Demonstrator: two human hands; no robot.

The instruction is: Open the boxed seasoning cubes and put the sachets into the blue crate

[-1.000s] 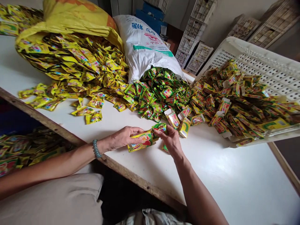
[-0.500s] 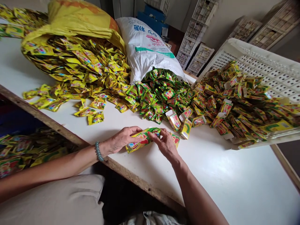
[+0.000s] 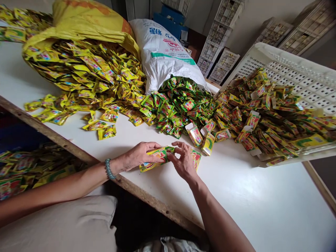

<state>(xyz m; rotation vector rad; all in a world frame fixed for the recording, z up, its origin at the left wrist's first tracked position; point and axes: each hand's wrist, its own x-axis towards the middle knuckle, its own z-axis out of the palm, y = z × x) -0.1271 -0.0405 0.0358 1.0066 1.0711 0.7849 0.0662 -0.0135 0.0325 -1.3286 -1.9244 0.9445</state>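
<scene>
At the near side of a white desk (image 3: 249,199), a small carton (image 3: 156,159) sits in the left hand (image 3: 140,155).
Farther back, a yellow sack (image 3: 89,21) and a white sack (image 3: 168,52) spill packets (image 3: 181,105); a basket (image 3: 296,61) of little boxes lies right, stacked crates (image 3: 219,33) behind. The left arm stretches in from the left, thumb and fingers gripping the carton; the right hand (image 3: 183,162) curls at its right end, thumb and forefinger nearly closed, its hold unclear.
</scene>
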